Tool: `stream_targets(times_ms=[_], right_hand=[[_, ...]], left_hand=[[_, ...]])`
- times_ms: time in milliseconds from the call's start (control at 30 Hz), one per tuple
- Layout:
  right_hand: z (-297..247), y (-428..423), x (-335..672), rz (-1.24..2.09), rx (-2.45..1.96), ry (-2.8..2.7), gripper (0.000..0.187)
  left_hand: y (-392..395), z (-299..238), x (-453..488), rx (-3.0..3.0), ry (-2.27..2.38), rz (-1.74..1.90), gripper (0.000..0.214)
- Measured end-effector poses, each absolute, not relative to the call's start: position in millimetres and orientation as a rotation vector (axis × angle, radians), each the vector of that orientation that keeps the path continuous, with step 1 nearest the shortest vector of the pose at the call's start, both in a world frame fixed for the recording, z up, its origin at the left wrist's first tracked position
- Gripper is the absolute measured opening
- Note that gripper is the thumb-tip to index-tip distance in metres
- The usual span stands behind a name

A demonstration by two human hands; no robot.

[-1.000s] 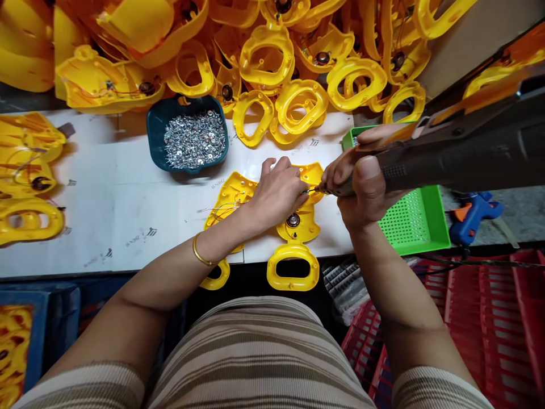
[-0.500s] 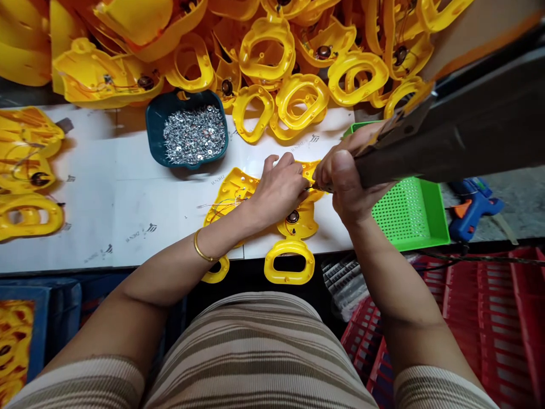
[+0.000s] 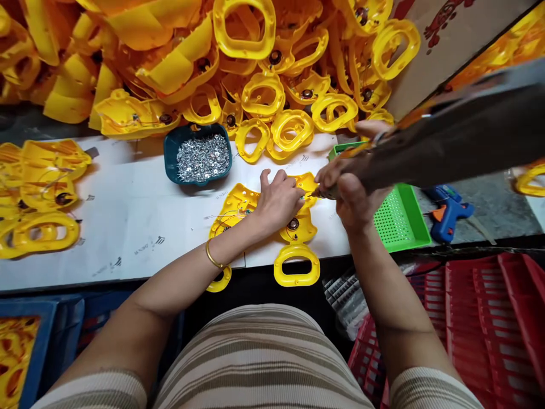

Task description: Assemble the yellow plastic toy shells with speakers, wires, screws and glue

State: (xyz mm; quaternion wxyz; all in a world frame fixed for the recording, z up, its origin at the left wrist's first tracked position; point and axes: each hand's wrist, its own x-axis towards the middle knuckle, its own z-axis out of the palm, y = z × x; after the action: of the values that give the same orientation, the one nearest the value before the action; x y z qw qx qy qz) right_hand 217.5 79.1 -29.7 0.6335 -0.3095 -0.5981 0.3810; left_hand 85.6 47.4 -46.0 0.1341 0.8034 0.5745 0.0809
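Observation:
My left hand (image 3: 281,199) rests over a yellow plastic shell (image 3: 304,227), its fingers curled down on the upper part; the thumb is hidden. A dark round speaker sits inside this shell. In my right hand (image 3: 357,199) is a long dark electric screwdriver (image 3: 451,136), slanting up to the right, its body blurred. Its thin tip points at the shell, close to my left fingertips; whether a screw is there I cannot tell. Beside it, partly under my left forearm, lies another yellow shell (image 3: 234,207) with thin wires. A yellow oval ring (image 3: 297,281) lies at the table's front edge.
A dark green tub of screws (image 3: 202,159) stands behind my left hand. Yellow parts (image 3: 264,96) are heaped at the back. To the right are a green perforated basket (image 3: 409,221), a blue glue gun (image 3: 449,213) and red crates (image 3: 481,318) below.
The view has shifted, showing more of the heap at the back. The screwdriver's rear end appears lower. Both hands stay at the same shell, the tip still by my left fingers.

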Motion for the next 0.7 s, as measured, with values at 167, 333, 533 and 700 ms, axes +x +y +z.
stream_targets(times_ms=[167,333,533,700], right_hand=[[-2,59,236,0.868,-0.614,-1.298,0.032],[-7,37,250,0.889,-0.812,-1.361,0.036],[-25,22,247,0.834,-1.080,-1.386,0.030],[-38,27,239,0.734,-1.075,-1.392,0.033]], left_hand=[[30,-13,58,2.369,1.447,0.228,0.028],[-27,-37,-20,2.629,1.219,0.308,0.054],[-40,-97,-39,2.616,1.421,0.199,0.073],[-30,-84,9,2.681,1.373,0.238,0.059]])
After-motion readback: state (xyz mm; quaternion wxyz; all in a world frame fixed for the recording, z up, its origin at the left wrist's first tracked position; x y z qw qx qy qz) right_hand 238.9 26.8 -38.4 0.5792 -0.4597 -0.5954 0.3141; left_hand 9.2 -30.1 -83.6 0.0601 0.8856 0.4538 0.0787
